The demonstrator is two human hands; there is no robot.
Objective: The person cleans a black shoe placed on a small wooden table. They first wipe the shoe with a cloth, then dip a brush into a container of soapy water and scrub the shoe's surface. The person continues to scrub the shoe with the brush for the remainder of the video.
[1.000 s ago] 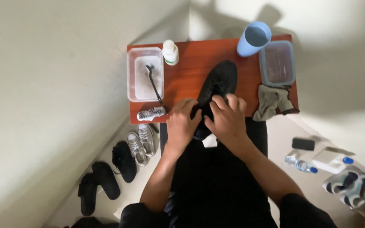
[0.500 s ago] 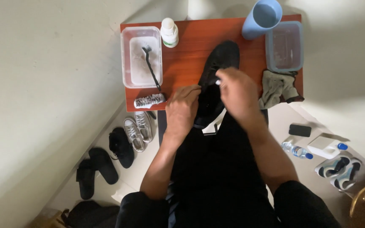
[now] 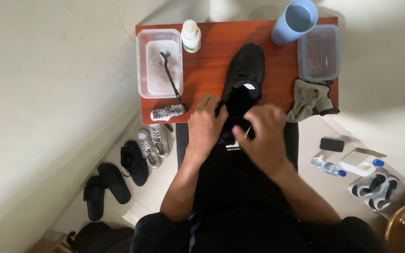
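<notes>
On the bench (image 3: pixel 202 89), the left hand (image 3: pixel 205 126) curls palm-down, its grip closed on the black shoe's (image 3: pixel 242 79) heel edge. The right hand (image 3: pixel 263 136) bends in beside it, fingers pinching a thin white-tipped lace.

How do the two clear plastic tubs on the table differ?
The left tub is pale and clear, with cloudy liquid and a black brush lying in it; the right tub is grey-tinted and appears to have nothing in it. The left tub looks longer than the right one. Both are rectangular, lidless, and sit on the red-brown table.
</notes>
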